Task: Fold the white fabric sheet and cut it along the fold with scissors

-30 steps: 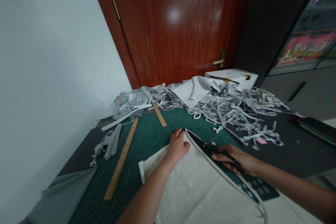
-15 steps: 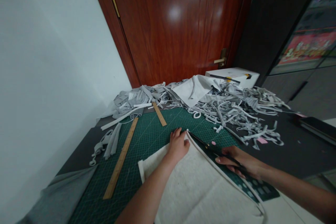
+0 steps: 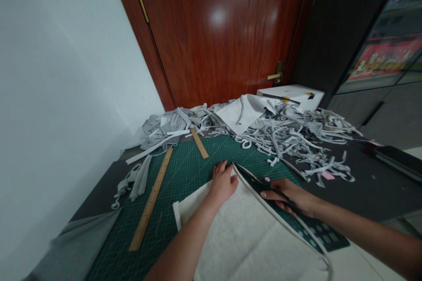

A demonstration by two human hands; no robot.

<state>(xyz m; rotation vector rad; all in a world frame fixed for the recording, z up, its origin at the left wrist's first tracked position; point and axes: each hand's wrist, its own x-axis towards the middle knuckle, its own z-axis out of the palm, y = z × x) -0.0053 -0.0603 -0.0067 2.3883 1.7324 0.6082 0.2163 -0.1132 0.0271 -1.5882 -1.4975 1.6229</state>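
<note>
Cream cloth [image 3: 244, 232] lies over the green cutting mat [image 3: 184, 171], its far corner pointing away from me. My left hand [image 3: 223, 184] presses down on that corner, fingers lying on the cloth and thumb apart. Black-handled scissors [image 3: 252, 178] are in my right hand [image 3: 290, 195], fingers wrapped round the handles. The dark blades reach along the cloth's right edge to the corner beside my left fingers; how far they are apart is hard to see. A narrow pale strip [image 3: 313, 235] trails from near the scissors along the right edge and curls at the bottom.
Two wooden rulers [image 3: 153, 197] lie on the mat to the left. Grey and white fabric scraps [image 3: 296, 136] heap along the back, with a white box [image 3: 296, 94] behind. Grey fabric [image 3: 79, 241] drapes at the lower left. A dark flat object [image 3: 398, 162] sits at right.
My right hand and the scissors have moved forward and left, closer to the cloth's corner. My left hand stays in place on the cloth.
</note>
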